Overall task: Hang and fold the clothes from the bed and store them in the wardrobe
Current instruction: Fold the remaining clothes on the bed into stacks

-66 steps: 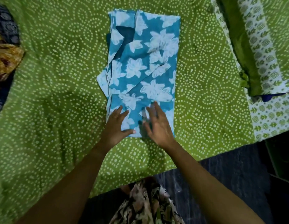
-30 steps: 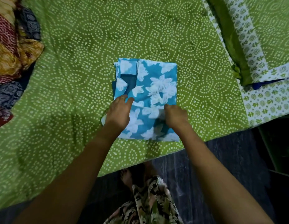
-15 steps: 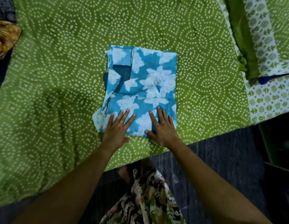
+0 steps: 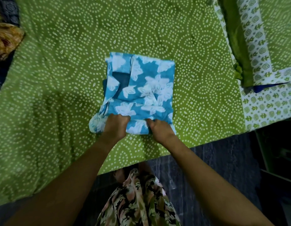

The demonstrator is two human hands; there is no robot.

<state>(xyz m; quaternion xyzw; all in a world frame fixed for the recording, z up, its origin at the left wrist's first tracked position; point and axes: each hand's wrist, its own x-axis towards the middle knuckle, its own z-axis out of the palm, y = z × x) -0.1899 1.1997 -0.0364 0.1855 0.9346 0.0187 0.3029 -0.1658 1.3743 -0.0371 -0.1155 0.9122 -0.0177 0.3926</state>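
Standing at the near edge of the bed (image 4: 48,144), both arms stretched forward over its green dotted sheet (image 4: 63,59).

Gripping the near end of the blue floral garment (image 4: 146,88) with both hands. Left hand (image 4: 116,128) clenched on the near left corner, fingers curled down into the cloth and out of sight, with a bunched wad of fabric squeezed out just to its left. Right hand (image 4: 160,130) clenched on the near right part, knuckles up. Both grips tight, creasing the cloth between the two fists.

Folded into a rough rectangle and lying flat on the sheet, close to the near edge and roughly midway along it. Showing a darker inner side through a gap in its left half.

Toward the far right corner of the bed: a folded plain green cloth (image 4: 236,46) on top of a white fabric printed with green motifs (image 4: 263,101), with a sliver of deep blue fabric (image 4: 262,88) poking out at the green cloth's near end.

At the left edge, well apart from the garment: a heap of patterned clothes (image 4: 6,39) in orange and dark blue, mostly cut off.

Below the near edge: dark floor (image 4: 223,160), floral-print clothing (image 4: 138,201) on the person, and a bare foot (image 4: 119,174) just under the sheet's overhang.
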